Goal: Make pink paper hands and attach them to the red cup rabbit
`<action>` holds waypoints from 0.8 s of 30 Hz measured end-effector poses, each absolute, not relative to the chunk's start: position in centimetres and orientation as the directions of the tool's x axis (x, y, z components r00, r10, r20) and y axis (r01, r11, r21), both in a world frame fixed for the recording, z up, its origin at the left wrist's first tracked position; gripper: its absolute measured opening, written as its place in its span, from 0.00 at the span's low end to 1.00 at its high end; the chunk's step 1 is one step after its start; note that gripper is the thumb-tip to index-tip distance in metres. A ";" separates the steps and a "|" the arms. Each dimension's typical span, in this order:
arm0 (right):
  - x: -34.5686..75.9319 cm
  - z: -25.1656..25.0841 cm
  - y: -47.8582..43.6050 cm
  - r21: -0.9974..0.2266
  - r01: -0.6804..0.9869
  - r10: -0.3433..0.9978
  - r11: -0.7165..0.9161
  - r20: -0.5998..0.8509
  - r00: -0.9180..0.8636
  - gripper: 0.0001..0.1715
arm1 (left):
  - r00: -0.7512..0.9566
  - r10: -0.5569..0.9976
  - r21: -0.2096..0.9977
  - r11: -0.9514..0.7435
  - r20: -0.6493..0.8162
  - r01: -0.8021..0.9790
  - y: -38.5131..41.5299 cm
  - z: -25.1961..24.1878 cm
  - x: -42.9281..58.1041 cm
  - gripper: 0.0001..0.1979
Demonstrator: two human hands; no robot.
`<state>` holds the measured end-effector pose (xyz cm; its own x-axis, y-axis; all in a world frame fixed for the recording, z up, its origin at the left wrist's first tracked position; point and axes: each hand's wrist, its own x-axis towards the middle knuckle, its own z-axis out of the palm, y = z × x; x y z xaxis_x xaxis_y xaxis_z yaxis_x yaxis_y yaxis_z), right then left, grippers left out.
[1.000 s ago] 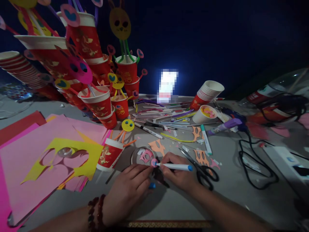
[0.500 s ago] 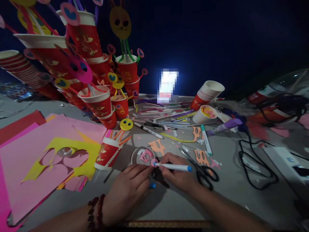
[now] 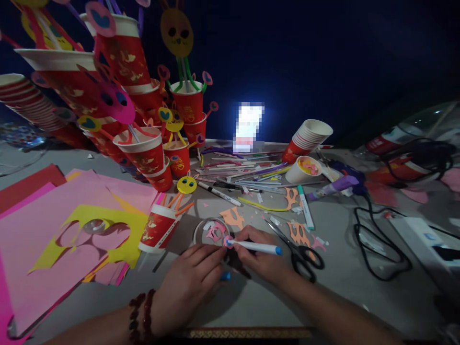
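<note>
Little changed since a second ago: both hands in the same spot at the near middle of the grey table (image 3: 359, 287), whole scene shifted slightly as the head moved. Red paper cup (image 3: 160, 229) with orange straws, lying on its side left of the hands, rolled a little to the left over that second, its yellow round face (image 3: 187, 185) now tipped further up.

Right hand (image 3: 264, 258) closed around a white marker (image 3: 256, 247) with a blue end, barrel lying nearly level, tip pressed to a small pink paper disc (image 3: 228, 241). Left hand (image 3: 190, 282) curled, fingertips pinching the disc's near edge, a blue marker cap (image 3: 225, 276) tucked under the fingers; dark bead bracelet (image 3: 140, 314) on that wrist.

Disc small, round, pink, with a darker mark at its centre, too small to read. Sitting just at the near rim of a clear round lid (image 3: 210, 231) holding pink scraps.

Black-handled scissors (image 3: 298, 251) just right of the right hand, orange cut-outs (image 3: 233, 218) beyond. Pink and yellow sheets (image 3: 72, 230) stacked at left.
</note>
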<state>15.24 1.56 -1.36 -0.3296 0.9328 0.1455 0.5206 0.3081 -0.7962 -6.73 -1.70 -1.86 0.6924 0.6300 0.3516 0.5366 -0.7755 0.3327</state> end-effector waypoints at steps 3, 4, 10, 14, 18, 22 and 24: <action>15.3 -1.4 1.5 -0.802 0.502 0.928 0.323 0.164 -0.335 0.06 | 0.697 0.632 0.335 -0.773 0.340 0.538 -1.7 -1.9 -6.8 0.06; 15.3 -1.4 1.5 -0.806 0.499 0.929 0.320 0.162 -0.334 0.06 | 0.696 0.632 0.332 -0.774 0.341 0.539 -1.8 -1.9 -6.8 0.07; 15.2 -1.2 1.6 -0.807 0.495 0.929 0.322 0.169 -0.329 0.07 | 0.701 0.628 0.316 -0.778 0.339 0.544 -1.8 -1.8 -6.8 0.08; 15.2 -1.1 1.6 -0.807 0.498 0.933 0.317 0.170 -0.317 0.07 | 0.700 0.631 0.336 -0.774 0.335 0.537 -1.8 -1.7 -6.9 0.08; 15.2 -1.1 1.5 -0.807 0.498 0.933 0.317 0.171 -0.317 0.07 | 0.695 0.630 0.335 -0.775 0.345 0.536 -1.8 -1.6 -6.8 0.07; 15.3 -1.2 1.5 -0.805 0.494 0.929 0.327 0.177 -0.327 0.06 | 0.693 0.635 0.340 -0.771 0.342 0.539 -1.8 -1.6 -6.7 0.07; 15.3 -1.1 1.5 -0.807 0.492 0.928 0.326 0.174 -0.329 0.07 | 0.688 0.636 0.341 -0.770 0.349 0.539 -1.8 -1.6 -6.7 0.07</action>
<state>15.30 1.47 -1.12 -0.3285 0.9283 0.1740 0.4924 0.3256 -0.8072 -6.70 -1.76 -1.63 0.6881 0.6361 0.3491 0.5388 -0.7702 0.3414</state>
